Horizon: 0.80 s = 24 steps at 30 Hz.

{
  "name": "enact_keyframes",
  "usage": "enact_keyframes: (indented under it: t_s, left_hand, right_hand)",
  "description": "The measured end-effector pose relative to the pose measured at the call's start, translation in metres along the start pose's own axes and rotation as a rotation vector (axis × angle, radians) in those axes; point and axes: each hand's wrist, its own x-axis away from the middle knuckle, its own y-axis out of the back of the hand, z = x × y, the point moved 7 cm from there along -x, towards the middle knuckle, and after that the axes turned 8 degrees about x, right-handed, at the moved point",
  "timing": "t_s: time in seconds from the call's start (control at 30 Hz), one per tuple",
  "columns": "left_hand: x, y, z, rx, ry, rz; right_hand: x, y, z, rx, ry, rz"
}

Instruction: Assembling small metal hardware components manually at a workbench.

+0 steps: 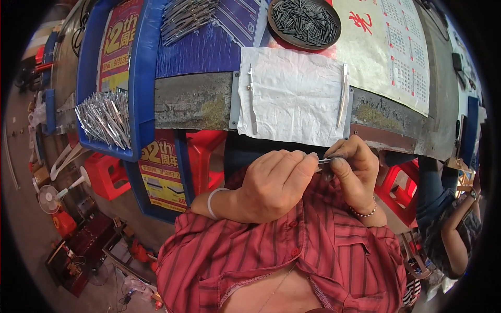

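In front of my chest, just off the table's near edge, my two hands meet at a slim metal piece. My left hand is closed, its fingertips at one end of the piece. The other end is pinched between thumb and fingers of my right hand. Most of the piece is hidden by the fingers. Beyond the hands lies a white cloth. Along its left side rests a slim silver tool with a pointed end; a second slim silver tool lies along its right side.
A round dish of short dark rods stands at the back. Silver metal pieces lie piled in a blue tray at left and in another heap farther back. A calendar sheet covers the table's right. Another person's arm shows at far right.
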Motion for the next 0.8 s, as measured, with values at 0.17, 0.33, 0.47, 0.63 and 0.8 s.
enact_keyframes:
  t_s: [0.17,0.33,0.47,0.63,0.8]
  left_hand:
    - [-0.012,0.004,0.006,0.029,0.06,0.033]
    - [-0.035,0.015,0.012,0.169,0.275,0.164]
    - [-0.081,0.053,0.02,0.069,0.222,0.149]
    - [-0.196,0.074,0.086,0.009,0.139,0.098]
    - [-0.283,0.04,0.216,-0.274,0.022,0.096]
  right_hand:
    - [-0.011,-0.001,0.0,-0.111,-0.078,0.029]
    - [-0.021,0.012,0.0,-0.183,-0.041,0.058]
    - [-0.027,0.05,0.007,-0.017,0.128,-0.15]
    - [-0.024,0.079,-0.012,-0.017,0.138,-0.308]
    - [-0.016,0.08,-0.005,0.239,0.426,-0.34]
